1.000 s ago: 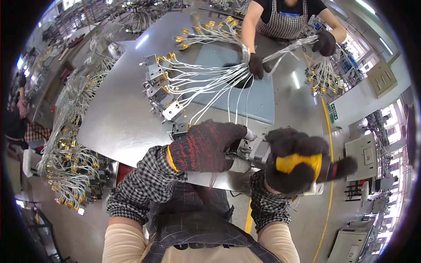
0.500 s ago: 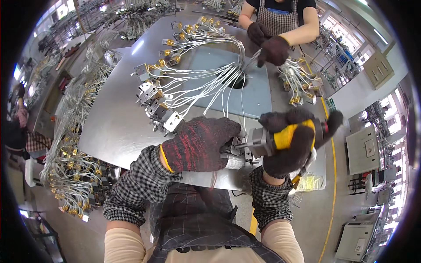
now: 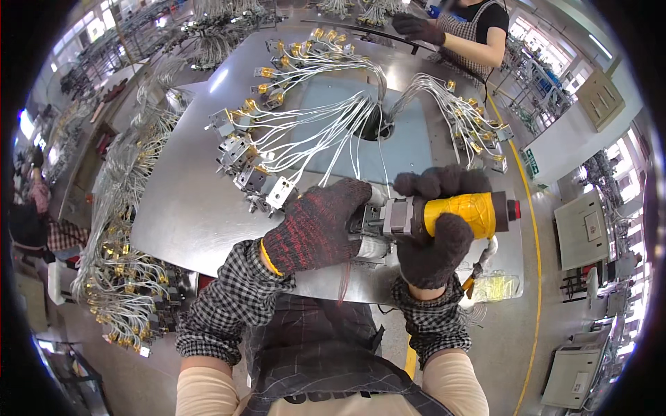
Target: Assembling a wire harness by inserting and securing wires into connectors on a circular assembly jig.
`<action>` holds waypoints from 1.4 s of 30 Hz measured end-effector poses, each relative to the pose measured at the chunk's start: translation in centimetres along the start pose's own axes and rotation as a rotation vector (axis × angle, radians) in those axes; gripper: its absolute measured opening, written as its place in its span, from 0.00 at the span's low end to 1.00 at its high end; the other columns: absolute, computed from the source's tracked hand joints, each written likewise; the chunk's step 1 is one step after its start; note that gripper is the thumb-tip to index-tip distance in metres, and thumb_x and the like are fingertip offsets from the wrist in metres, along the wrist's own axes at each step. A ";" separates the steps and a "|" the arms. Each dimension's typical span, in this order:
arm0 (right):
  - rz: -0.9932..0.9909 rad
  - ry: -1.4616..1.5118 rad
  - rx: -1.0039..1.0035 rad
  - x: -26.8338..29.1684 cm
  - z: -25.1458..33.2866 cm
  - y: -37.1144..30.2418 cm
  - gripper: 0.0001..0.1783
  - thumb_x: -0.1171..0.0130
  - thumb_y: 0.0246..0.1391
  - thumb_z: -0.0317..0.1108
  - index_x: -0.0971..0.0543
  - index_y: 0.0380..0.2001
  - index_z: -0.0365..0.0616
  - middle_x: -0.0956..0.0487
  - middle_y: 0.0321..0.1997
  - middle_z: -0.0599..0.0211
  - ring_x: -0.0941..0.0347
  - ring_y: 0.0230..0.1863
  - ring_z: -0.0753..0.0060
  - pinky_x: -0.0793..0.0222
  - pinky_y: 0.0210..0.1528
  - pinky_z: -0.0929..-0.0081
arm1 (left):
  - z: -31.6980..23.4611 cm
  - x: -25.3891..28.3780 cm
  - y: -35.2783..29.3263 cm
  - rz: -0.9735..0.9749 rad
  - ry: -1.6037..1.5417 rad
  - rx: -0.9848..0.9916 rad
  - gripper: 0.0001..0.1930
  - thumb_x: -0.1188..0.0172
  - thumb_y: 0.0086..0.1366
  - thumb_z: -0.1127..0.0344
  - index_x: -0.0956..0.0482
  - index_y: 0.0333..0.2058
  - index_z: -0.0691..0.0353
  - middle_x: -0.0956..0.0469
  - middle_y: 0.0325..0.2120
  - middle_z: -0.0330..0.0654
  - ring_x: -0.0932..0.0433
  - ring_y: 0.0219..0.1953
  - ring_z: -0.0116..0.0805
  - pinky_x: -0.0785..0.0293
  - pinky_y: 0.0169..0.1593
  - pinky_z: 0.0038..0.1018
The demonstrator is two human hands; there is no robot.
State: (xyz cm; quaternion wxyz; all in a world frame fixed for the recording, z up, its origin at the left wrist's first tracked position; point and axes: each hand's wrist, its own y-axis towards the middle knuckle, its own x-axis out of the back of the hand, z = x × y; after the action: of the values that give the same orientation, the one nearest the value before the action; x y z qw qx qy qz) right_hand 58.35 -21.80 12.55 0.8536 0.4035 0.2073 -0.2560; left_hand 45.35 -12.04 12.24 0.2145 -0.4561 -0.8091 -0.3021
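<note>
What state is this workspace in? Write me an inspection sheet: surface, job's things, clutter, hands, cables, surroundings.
Surface: shiny metal table; blue-grey plate with a dark hole.
Job's things: metal fitting; yellow-banded tool, its grey end apparently meeting it.
Clutter: yellowish item at the near right corner, kind unclear.
Hands: left hand gloved, gripping the fitting; right hand gloved, around the tool.
Cables: white cables fan out from the hole.
Surroundings: co-worker's gloved hand at the far side; cable bundles at left; yellow floor line at right.
</note>
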 end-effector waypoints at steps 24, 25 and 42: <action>0.406 0.349 -0.170 2.5 0.5 3.2 0.49 0.28 0.46 0.47 0.43 0.67 0.49 0.31 0.34 0.79 0.33 0.34 0.76 0.41 0.60 0.48 | -0.5 0.4 -0.5 0.197 0.131 0.006 0.41 0.33 0.49 0.36 0.28 0.53 0.63 0.22 0.42 0.52 0.20 0.43 0.51 0.22 0.46 0.40; 0.396 0.450 -0.163 2.2 0.5 3.3 0.53 0.27 0.46 0.47 0.46 0.69 0.50 0.31 0.34 0.80 0.33 0.34 0.77 0.42 0.60 0.48 | 0.0 0.2 -0.6 0.153 0.147 -0.023 0.42 0.33 0.49 0.35 0.29 0.53 0.63 0.22 0.42 0.52 0.20 0.44 0.51 0.22 0.46 0.39; 0.682 0.190 0.211 2.6 3.9 3.8 0.31 0.29 0.49 0.43 0.32 0.54 0.57 0.38 0.28 0.89 0.34 0.30 0.85 0.43 0.56 0.47 | -0.1 -1.0 0.3 0.085 0.067 -0.247 0.32 0.30 0.51 0.56 0.29 0.54 0.61 0.22 0.41 0.52 0.19 0.41 0.50 0.22 0.44 0.39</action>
State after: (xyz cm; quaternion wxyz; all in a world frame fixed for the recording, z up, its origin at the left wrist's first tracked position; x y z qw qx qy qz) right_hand 63.26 -23.54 15.63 0.8206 0.5570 0.1118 0.0621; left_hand 46.11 -12.60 11.79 0.1963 -0.5026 -0.7381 -0.4050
